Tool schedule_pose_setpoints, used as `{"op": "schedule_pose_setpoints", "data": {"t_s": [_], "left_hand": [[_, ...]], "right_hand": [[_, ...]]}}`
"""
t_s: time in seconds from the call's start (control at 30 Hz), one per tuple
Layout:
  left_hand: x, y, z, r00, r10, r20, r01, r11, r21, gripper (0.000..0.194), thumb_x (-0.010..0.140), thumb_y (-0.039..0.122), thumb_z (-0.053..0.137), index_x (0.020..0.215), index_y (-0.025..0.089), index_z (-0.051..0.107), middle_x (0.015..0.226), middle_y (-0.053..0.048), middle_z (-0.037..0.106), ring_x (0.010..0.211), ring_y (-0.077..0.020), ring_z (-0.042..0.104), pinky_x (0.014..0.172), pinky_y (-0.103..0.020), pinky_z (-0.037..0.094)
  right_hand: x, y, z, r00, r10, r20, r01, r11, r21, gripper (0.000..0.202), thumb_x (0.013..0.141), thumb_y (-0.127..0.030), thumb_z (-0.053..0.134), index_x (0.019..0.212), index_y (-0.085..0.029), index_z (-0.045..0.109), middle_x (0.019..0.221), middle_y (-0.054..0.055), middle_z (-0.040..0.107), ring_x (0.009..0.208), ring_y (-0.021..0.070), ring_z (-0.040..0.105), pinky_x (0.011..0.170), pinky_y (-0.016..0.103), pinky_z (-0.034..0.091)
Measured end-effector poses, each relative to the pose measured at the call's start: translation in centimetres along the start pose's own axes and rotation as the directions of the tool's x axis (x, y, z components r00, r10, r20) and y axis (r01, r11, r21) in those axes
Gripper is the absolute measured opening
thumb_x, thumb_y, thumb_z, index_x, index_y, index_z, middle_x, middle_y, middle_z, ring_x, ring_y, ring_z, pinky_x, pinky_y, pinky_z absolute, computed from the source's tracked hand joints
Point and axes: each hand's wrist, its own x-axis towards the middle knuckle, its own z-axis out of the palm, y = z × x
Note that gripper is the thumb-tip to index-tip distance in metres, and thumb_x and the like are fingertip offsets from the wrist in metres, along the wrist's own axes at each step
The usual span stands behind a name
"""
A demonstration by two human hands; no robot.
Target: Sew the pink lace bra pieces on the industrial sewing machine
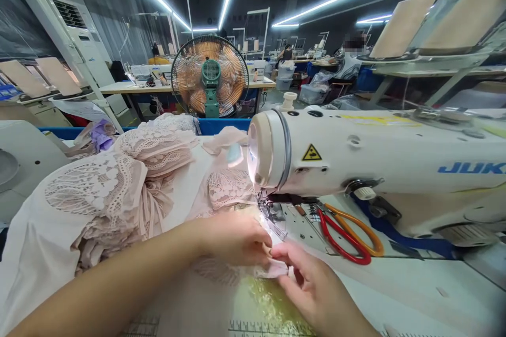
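Observation:
A white sewing machine (332, 152) with a lit needle area stands before me. Pale pink lace fabric (231, 187) lies on its bed and runs under the needle region toward me. My left hand (239, 237) rests over the fabric just in front of the presser foot (269, 210), fingers curled and pinching its edge. Close beside it, my right hand (304, 279) pinches a light fabric edge (276, 269) between thumb and fingers. The two hands nearly touch. Part of the fabric is hidden under the left hand and forearm.
Red-handled scissors (348, 239) and an orange-handled tool (366, 229) lie on the machine bed at right. Lace pieces (98, 184) are heaped at left. A ruler strip (269, 326) marks the near edge. Behind stand a large fan (211, 76) and thread cones (403, 26).

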Motion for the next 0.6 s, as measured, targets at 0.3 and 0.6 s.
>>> {"op": "schedule_pose_setpoints", "data": {"t_s": [0.3,0.6], "left_hand": [[0.9,-1.0,0.2,0.822,-0.511,-0.251,0.237,0.708,-0.665,0.022,0.083,0.030,0.049,0.066,0.017,0.047,0.051,0.006,0.041,0.045,-0.0073,0.037,0.044,-0.019,0.031],[-0.3,-2.0,1.8,0.764,-0.563,-0.315,0.626,0.765,0.151,0.011,0.081,0.020,0.046,0.080,0.018,0.057,0.071,-0.006,0.064,0.066,-0.0219,0.060,0.058,-0.029,0.044]], "right_hand": [[-1.3,-0.2,3.0,0.992,-0.126,0.011,0.116,0.942,0.315,0.073,0.082,-0.050,0.049,0.144,-0.023,0.020,0.117,0.012,0.060,0.101,0.0216,0.060,0.082,0.034,0.048],[-0.4,-0.2,0.6,0.999,-0.030,0.014,0.032,0.985,-0.170,0.034,0.089,-0.040,0.035,0.065,-0.021,0.052,0.062,0.001,0.057,0.060,0.0168,0.054,0.055,0.027,0.039]]}}
